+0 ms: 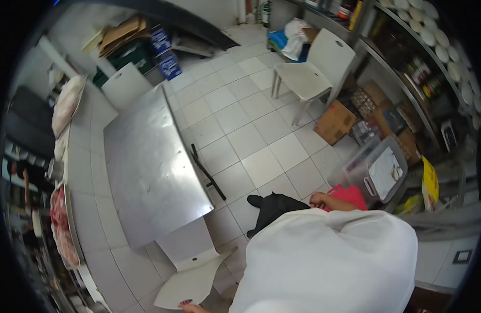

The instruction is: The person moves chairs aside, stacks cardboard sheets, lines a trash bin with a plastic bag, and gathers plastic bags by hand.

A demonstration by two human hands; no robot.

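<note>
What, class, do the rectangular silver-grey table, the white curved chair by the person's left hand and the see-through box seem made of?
Rectangular silver-grey table: metal top, probably steel, with a dull sheen; light glares on it in blurred patches.
White curved chair: probably moulded plastic, smooth and satin, judging by its flowing bend.
See-through box: likely clear plastic; its walls look cloudy and translucent.

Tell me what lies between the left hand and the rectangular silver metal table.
A white plastic chair lies between them in the head view; the left hand is at its edge, though whether it touches the table is unclear.
</note>
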